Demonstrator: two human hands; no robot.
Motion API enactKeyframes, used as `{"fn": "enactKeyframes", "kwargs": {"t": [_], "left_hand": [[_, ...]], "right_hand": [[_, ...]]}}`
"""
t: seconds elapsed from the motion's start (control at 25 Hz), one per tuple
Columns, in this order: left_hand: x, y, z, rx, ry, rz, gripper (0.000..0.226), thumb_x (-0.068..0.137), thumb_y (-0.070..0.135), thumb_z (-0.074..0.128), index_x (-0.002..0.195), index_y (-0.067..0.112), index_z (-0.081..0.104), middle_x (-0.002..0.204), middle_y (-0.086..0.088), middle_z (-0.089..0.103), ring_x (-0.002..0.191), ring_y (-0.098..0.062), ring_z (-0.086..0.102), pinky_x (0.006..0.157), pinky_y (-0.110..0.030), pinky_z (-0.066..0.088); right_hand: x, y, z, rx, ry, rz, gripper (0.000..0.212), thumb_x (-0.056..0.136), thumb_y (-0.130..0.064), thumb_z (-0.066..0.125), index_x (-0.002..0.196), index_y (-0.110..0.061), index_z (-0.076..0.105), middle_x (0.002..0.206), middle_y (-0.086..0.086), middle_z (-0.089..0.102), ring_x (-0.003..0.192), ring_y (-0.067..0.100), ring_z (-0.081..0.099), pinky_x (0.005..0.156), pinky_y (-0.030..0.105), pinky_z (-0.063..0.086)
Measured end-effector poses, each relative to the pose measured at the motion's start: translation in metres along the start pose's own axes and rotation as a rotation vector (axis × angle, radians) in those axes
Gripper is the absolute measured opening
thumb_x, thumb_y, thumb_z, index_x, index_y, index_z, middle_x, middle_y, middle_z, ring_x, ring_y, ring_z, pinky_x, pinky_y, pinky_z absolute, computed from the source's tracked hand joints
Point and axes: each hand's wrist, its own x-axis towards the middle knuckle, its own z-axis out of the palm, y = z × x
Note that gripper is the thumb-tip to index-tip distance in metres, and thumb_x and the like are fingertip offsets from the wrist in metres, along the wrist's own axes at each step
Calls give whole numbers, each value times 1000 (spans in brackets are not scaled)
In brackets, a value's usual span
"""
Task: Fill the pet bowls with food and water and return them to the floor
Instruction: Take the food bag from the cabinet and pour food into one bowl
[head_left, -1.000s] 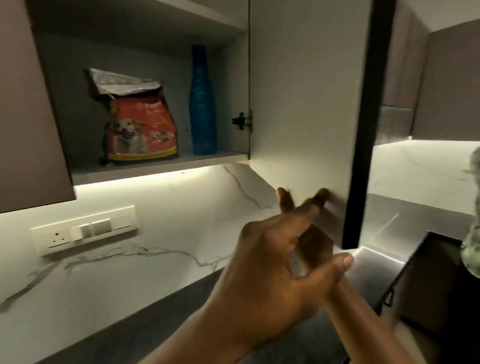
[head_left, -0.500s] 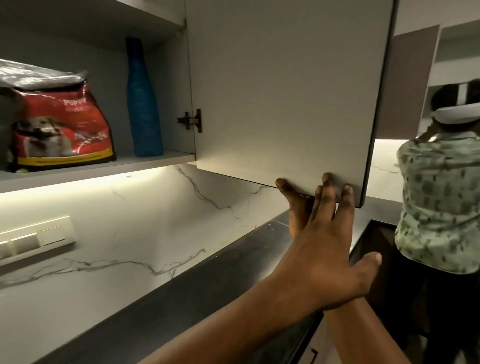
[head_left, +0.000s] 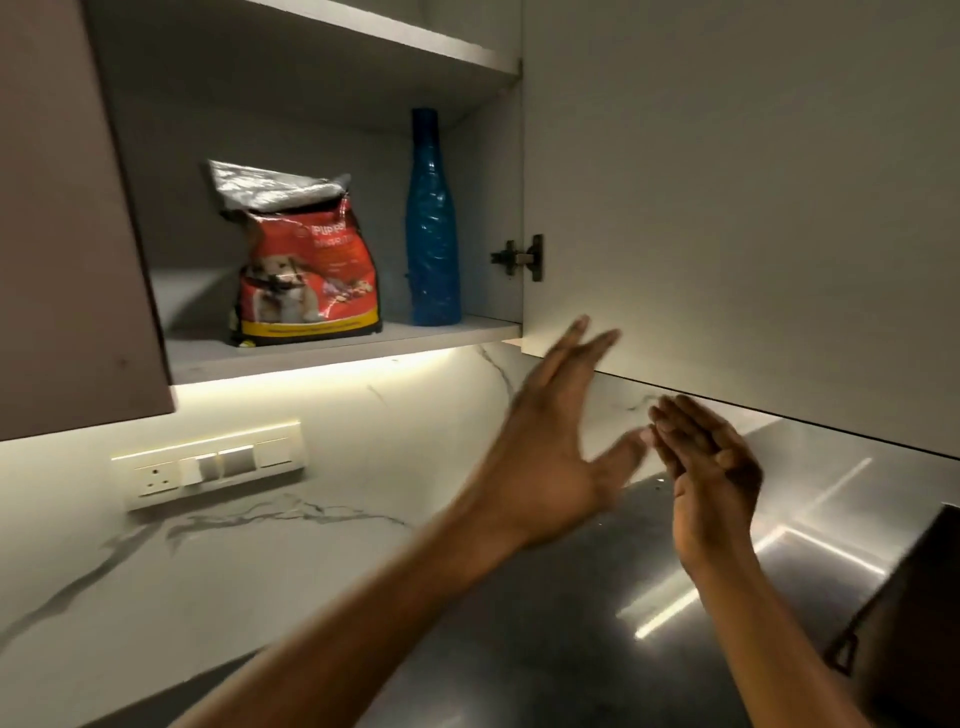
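A red bag of puppy food (head_left: 306, 270) with a folded silver top stands on the lower shelf of an open wall cabinet. A tall blue bottle (head_left: 432, 223) stands to its right. The cabinet door (head_left: 727, 197) hangs swung open at the right. My left hand (head_left: 550, 457) is raised below the door's lower edge, fingers spread, blurred, holding nothing. My right hand (head_left: 711, 478) is just right of it under the door, fingers loosely curled, holding nothing. No pet bowls are in view.
A closed brown cabinet door (head_left: 67, 234) is at the left. A white switch and socket plate (head_left: 208, 465) sits on the marble backsplash. A dark countertop (head_left: 519, 649) runs below, with a shiny steel panel (head_left: 831, 493) and a dark appliance edge (head_left: 909, 623) at the right.
Both hands have let go of the door's lower edge and dropped slightly left. The view has swung back left, so the person at the right is out of sight.
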Motion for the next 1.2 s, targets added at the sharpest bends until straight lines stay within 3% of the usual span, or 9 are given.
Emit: {"fn": "enactKeyframes", "kwargs": {"t": [0.2,0.32,0.44,0.56,0.68,0.72,0.84,1.0,1.2], "left_hand": [[1,-87,-96,243,252,-203,85,95,49,75,166,32,32,178,3,25,162,-21,28,121,-35,27],[5,-126,-143,292,394,-286,83,96,38,78,166,24,35,176,-5,29,160,-27,32,127,-48,36],[15,-153,-178,348,521,-308,87,99,31,76,169,19,27,179,-8,18,162,-29,29,121,-35,36],[26,-171,-195,319,576,-391,98,96,30,79,171,16,17,180,-11,14,159,-29,33,109,-23,33],[41,-179,-202,176,568,-526,106,94,31,82,171,14,12,175,-12,27,152,-30,44,111,-27,38],[46,-179,-203,110,558,-568,106,93,31,83,170,15,14,170,-12,38,146,-31,52,114,-34,45],[58,-181,-207,-140,565,-646,86,91,28,85,159,14,34,150,-9,61,124,-29,67,100,-50,61],[58,-180,-207,-298,563,-634,64,93,21,83,148,16,50,126,1,70,118,-26,72,83,-36,64],[40,-164,-211,-266,545,-580,62,92,27,85,144,20,54,129,2,72,119,-23,72,88,-37,63]], "right_hand": [[-6,37,95,-214,-312,31,22,97,-14,80,118,-18,80,114,4,85,111,25,81,97,34,66],[4,33,176,-329,-571,-47,35,99,-27,81,133,-21,74,129,-6,80,118,6,76,99,23,62],[17,36,249,-351,-755,-30,57,95,-34,85,147,-24,63,152,-3,67,135,6,63,107,24,53],[34,48,297,-337,-800,-44,70,95,-35,86,155,-23,53,160,1,59,135,9,54,112,33,49],[52,58,326,-375,-806,-40,92,88,-44,90,163,-22,40,150,-7,60,113,-3,61,86,13,52],[60,60,333,-400,-830,-34,97,85,-44,93,162,-21,39,143,-10,61,107,-6,63,86,16,56],[79,66,352,-405,-983,36,85,82,-26,97,153,-14,50,137,3,74,113,17,77,103,42,64],[90,68,350,-398,-1073,78,60,82,-16,97,129,-29,63,119,-3,78,98,9,82,80,21,67],[86,58,330,-321,-1068,105,85,77,-25,100,150,-26,56,128,-5,78,104,11,82,93,35,68]]}}
